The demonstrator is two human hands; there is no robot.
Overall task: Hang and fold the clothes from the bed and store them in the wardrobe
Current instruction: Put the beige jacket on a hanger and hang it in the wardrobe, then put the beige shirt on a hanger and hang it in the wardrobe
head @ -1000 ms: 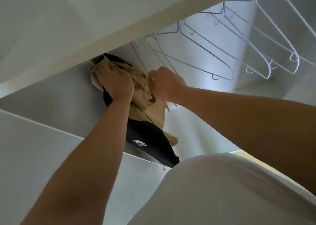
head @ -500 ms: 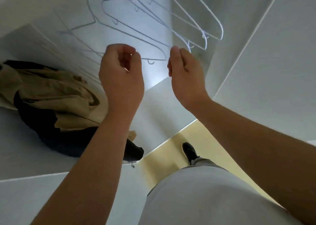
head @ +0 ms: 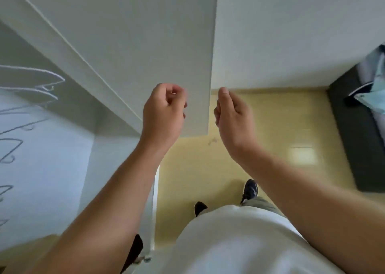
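Both my hands are raised in front of me, apart from each other and holding nothing. My left hand [head: 164,111] has its fingers loosely curled; my right hand [head: 233,115] is relaxed with the thumb up. White wire hangers [head: 33,86] hang inside the open wardrobe [head: 50,159] at the left. A strip of the black garment [head: 135,250] shows at the bottom, beside my left forearm. Light blue and white clothes [head: 373,90] lie on the dark bed [head: 350,140] at the far right.
The white wardrobe door [head: 166,44] stands open right behind my hands, its edge between them. Yellow floor [head: 281,132] stretches between wardrobe and bed. My dark shoes [head: 250,190] and white shirt fill the bottom.
My hands let go of the tan and black clothes in the wardrobe and drew back empty. My view swung right, from the wardrobe interior towards the floor and bed.
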